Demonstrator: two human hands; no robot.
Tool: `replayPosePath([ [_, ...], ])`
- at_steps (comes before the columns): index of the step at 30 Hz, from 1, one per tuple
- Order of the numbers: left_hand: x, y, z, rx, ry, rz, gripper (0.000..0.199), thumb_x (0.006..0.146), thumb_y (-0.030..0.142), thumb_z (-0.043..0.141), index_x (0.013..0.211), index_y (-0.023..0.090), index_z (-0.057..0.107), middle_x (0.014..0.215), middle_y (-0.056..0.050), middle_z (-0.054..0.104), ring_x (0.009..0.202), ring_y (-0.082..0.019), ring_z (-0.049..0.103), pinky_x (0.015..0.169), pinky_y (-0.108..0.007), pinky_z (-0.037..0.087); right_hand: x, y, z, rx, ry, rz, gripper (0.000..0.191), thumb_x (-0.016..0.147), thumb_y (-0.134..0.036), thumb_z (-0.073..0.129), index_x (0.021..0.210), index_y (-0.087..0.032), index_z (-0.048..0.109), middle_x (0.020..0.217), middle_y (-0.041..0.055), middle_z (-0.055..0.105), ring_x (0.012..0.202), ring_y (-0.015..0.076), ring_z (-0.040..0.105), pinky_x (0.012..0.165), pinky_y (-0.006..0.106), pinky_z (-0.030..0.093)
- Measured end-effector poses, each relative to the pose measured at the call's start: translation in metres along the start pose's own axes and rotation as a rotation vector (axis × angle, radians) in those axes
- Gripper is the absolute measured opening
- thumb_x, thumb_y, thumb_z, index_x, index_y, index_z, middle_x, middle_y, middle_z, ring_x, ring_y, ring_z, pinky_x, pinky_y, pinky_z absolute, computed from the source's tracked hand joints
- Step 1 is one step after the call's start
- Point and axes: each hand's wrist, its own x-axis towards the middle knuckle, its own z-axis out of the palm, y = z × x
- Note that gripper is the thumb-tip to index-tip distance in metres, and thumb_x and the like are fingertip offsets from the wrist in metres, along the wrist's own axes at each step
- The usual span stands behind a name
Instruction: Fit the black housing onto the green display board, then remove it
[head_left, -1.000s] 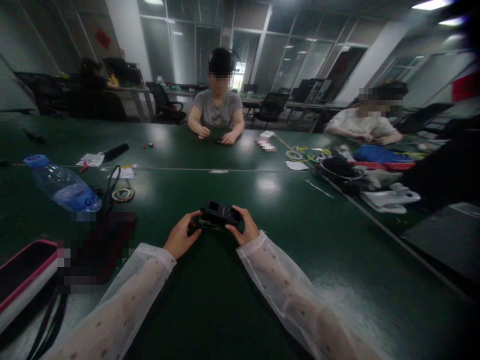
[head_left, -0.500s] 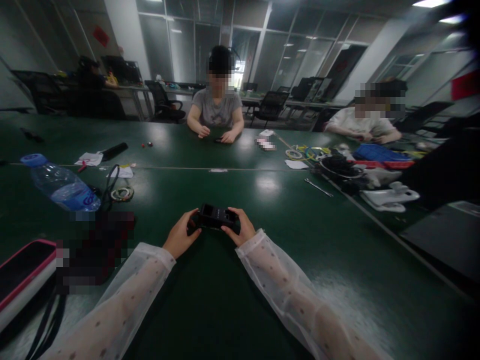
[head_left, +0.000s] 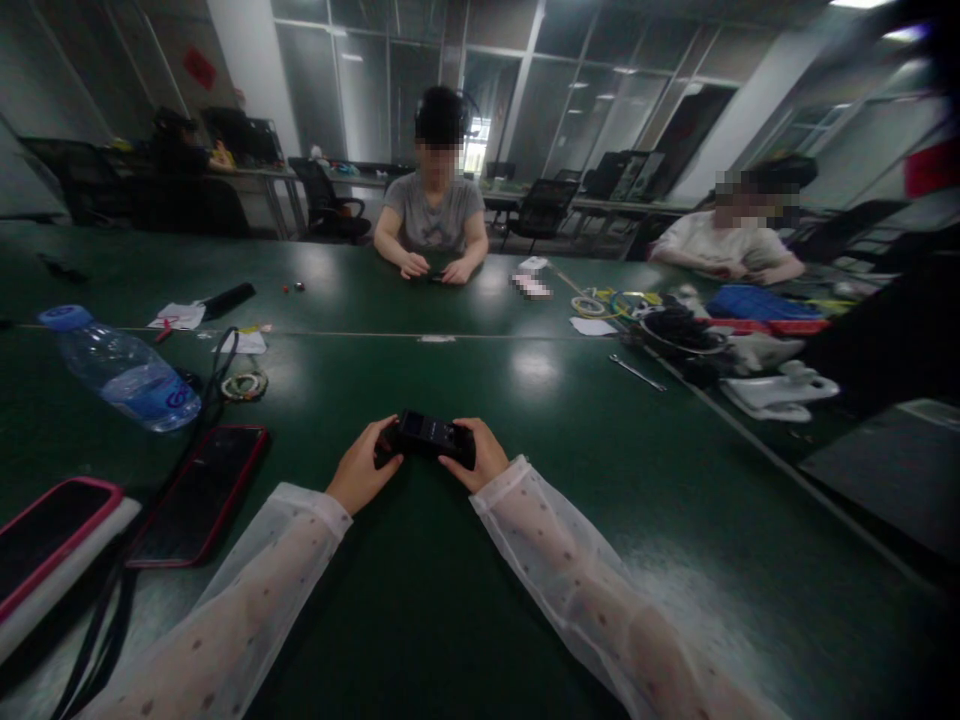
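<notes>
A black boxy device [head_left: 427, 432] with a small dark square window and a row of tiny light marks is held between my two hands, low over the green table [head_left: 420, 610]. My left hand [head_left: 365, 462] grips its left end, thumb toward me and fingers on the far side. Around the right end, my right hand [head_left: 481, 457] is closed in the same way. The device's underside is hidden, and I cannot tell its exact kind.
Left of my arms lie a red-edged phone [head_left: 199, 497], a pink-edged phone [head_left: 52, 540] and a tilted water bottle [head_left: 124, 370]. A wrench [head_left: 637, 373] lies at right, before piled cables and tools [head_left: 690, 335]. One person [head_left: 435, 215] sits opposite, another [head_left: 724, 250] farther right.
My hands and the device have barely moved; the device looks slightly turned. Across the table, the person opposite has brought both hands closer together on a small dark object.
</notes>
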Motion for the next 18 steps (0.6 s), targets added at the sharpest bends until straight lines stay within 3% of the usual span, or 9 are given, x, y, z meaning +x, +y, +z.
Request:
replayPosePath([
  [9,-0.0002,0.0032,-0.0010,-0.004,-0.003,-0.008,0.058,0.081,0.021,0.058,0.134,0.023,0.036,0.113,-0.009,0.057,0.089,-0.021,0.057,0.072,-0.034,0.045,0.0021,0.0004,-0.0008,0.040,-0.031,0.018,0.068,0.067,-0.036,0.073,0.123,-0.016,0.039,0.111,0.0131,0.053,0.102,0.0264,0.055,0.089,0.044,0.048],
  [18,-0.0005,0.0078,-0.0048,-0.012,-0.020,-0.003,0.058,0.081,0.019,0.057,0.135,0.025,0.037,0.114,-0.009,0.058,0.090,-0.021,0.057,0.071,-0.034,0.046,0.0008,0.0092,0.0026,0.043,-0.082,0.016,0.060,0.071,-0.035,0.071,0.122,-0.022,0.042,0.110,0.0092,0.056,0.103,0.0244,0.056,0.089,0.044,0.047],
])
